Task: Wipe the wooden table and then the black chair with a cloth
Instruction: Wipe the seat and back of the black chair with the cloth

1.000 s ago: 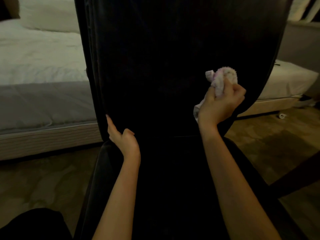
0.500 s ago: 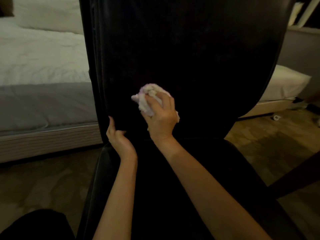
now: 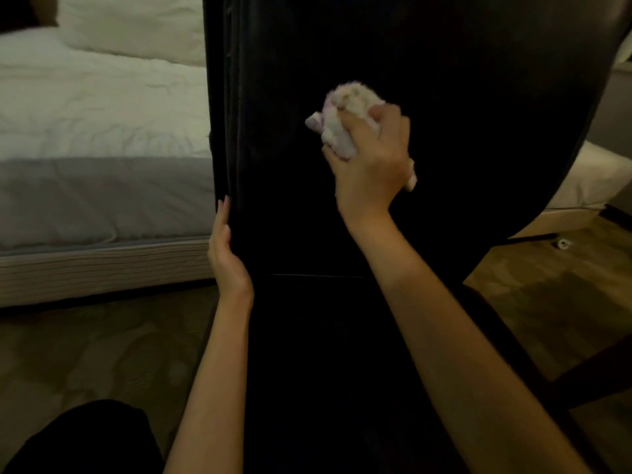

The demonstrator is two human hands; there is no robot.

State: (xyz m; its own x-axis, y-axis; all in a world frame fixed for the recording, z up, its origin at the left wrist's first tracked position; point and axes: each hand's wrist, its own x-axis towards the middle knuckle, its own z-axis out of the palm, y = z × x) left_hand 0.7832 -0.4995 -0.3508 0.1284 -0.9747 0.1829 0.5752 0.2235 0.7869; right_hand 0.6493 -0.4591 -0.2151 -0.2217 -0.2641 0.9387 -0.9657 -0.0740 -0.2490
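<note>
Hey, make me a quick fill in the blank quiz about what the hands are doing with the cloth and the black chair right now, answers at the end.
1. The right hand grips a bunched white ____ against the chair's backrest.
2. The left hand rests on the backrest's ____ edge.
3. Behind the chair, on the left, stands a ____ with white bedding.

Missing words: cloth; left; bed
</note>
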